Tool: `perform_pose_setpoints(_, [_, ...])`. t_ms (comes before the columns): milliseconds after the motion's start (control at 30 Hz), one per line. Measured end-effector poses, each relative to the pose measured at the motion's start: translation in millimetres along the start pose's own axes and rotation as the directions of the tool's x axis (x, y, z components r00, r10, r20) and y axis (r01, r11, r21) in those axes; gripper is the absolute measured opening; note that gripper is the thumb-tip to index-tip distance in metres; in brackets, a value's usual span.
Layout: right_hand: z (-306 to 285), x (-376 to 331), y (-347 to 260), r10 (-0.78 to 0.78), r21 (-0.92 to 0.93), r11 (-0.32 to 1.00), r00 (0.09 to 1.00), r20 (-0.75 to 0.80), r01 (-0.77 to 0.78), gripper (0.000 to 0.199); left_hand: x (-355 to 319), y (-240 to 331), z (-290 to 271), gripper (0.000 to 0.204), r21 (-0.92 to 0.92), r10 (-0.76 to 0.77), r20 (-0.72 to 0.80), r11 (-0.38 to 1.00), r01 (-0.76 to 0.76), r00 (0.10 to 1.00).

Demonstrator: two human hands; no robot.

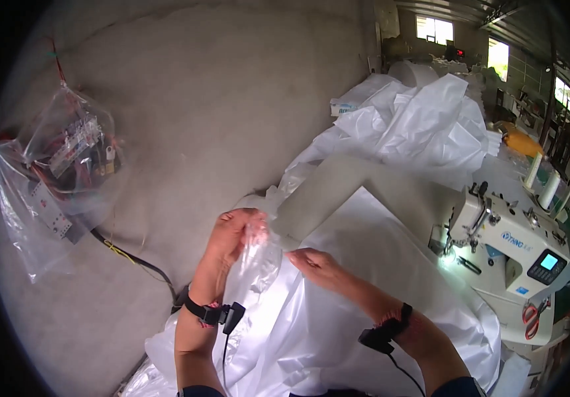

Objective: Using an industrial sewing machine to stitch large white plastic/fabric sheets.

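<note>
A large white plastic sheet (364,291) spreads over the work table and hangs down in front of me. My left hand (235,231) is closed on thin clear plastic film (253,264), which droops in folds below the fingers. To its right, my right hand (317,266) pinches the left edge of the white sheet between thumb and fingers. The two hands are a short way apart. Both wrists carry black straps with small devices and cables.
A white sewing machine (503,241) stands at the right, lamp lit, with black thread snips (469,264) beside its needle. Red-handled scissors (531,321) lie nearer me. Crumpled white sheeting (417,126) is heaped behind. Bagged electrical parts (66,159) hang on the grey wall (186,99).
</note>
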State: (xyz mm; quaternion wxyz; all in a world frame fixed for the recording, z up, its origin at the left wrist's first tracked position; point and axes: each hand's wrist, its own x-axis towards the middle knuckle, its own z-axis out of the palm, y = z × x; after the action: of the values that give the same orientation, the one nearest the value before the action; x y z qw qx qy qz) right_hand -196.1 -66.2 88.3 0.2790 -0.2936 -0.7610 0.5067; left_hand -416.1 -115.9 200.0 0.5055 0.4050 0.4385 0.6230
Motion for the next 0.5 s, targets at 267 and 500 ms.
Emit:
perform_pose_setpoints(267, [10,-35,-81,0.017,0.812,0.580,0.996,-0.085,0.060,0.023,-81,-20,30,0.016,-0.025,-0.049,0.071,0.998,0.051,0.996])
perform_pose_setpoints(500, [-88,-134,-95,-0.390,0.978,-0.124,0.898,-0.202,0.167,0.022,-45,-7,-98,0.026,0.620,0.672,-0.341,0.686,-0.381,0.657])
